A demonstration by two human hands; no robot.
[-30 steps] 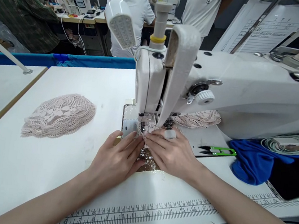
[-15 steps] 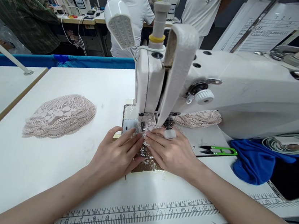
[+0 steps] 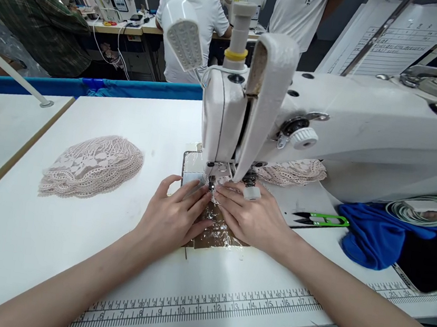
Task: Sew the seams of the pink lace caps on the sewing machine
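Note:
My left hand [image 3: 176, 211] lies flat with fingers spread, its fingertips just left of the presser foot [image 3: 211, 184] of a white sewing machine [image 3: 224, 116]. On the other side, my right hand [image 3: 255, 216] rests palm down with fingers stretched out, touching a small piece of pale pink lace [image 3: 219, 180]. Most of that lace is hidden by the fingers and the machine head. Under both hands is a brown, shiny taped patch [image 3: 219, 238] on the table. A folded pile of lace [image 3: 93, 166] sits to the left. More lace [image 3: 293, 171] lies behind the needle area.
Green thread snips [image 3: 321, 219] lie right of my right hand. Beyond them are a blue cloth [image 3: 372, 235], a coiled pale tape [image 3: 428, 209] and a dark phone [image 3: 425, 263]. A printed ruler [image 3: 200, 310] runs along the table's front edge. Several people are at the back.
The whole view has shifted slightly to the right. Both hands stay at the presser foot with fingers flat, and the lace piles have not been moved.

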